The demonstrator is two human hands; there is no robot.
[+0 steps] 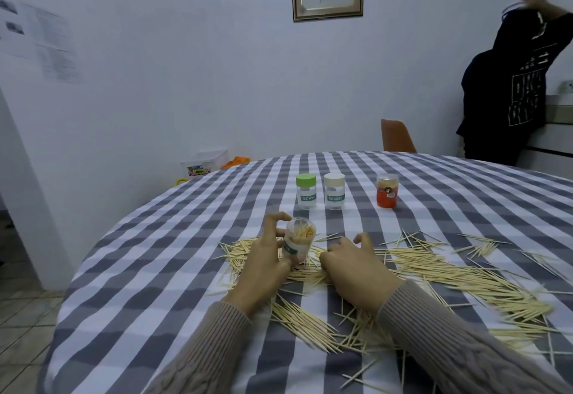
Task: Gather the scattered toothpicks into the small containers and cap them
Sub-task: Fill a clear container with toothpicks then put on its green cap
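Round table in a grey-checked cloth (pixel 173 238), toothpicks (pixel 434 269) strewn right of and nearer than the open container (pixel 300 238), which the left hand (pixel 263 257) grasps, tilted and part-filled. Right hand (pixel 353 257), just right of it, claws over the pile, grip on sticks unclear. Filling step; next, I'd say, pinch a bundle, feed that mouth

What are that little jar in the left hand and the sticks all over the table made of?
The jar looks like clear, slightly frosted plastic: the toothpicks inside show through its wall. The scattered toothpicks look like pale, matte wood or bamboo; which one cannot be told from here.
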